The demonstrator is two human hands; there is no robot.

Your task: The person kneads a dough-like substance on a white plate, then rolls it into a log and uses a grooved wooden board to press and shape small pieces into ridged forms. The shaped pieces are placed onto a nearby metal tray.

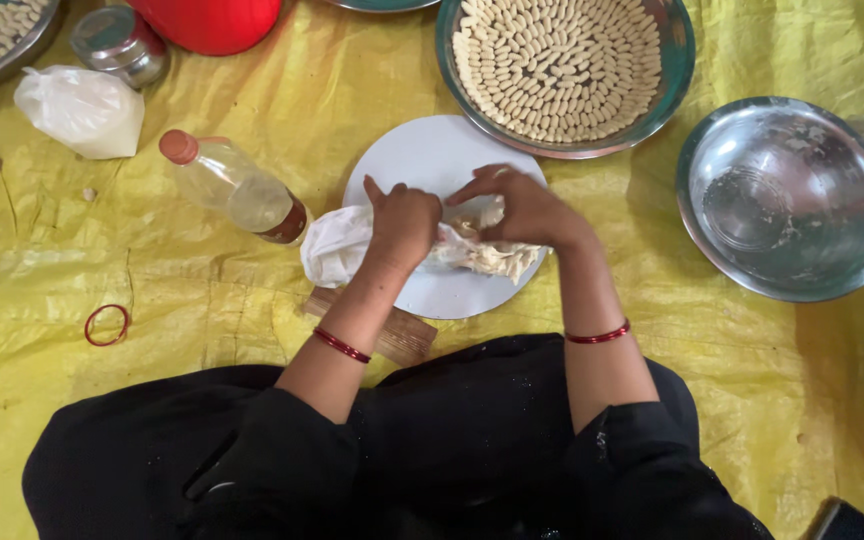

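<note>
My left hand (404, 222) is closed around a thin white plastic bag (334, 246) that lies across a round white board (430, 160). Pale dough (497, 257) sticks out of the bag's right end. My right hand (524, 207) rests on that end, fingers pinching at the dough. Both wrists wear a red bangle. A ridged wooden block (404, 338) pokes out from under the board's near edge.
A large tray (674, 80) full of small shaped dough pieces sits behind the board. An empty steel bowl (787, 198) is at right. A plastic oil bottle (232, 186), a white bag (82, 108), a steel tin (120, 42) and a red ring (107, 325) lie left on yellow sheeting.
</note>
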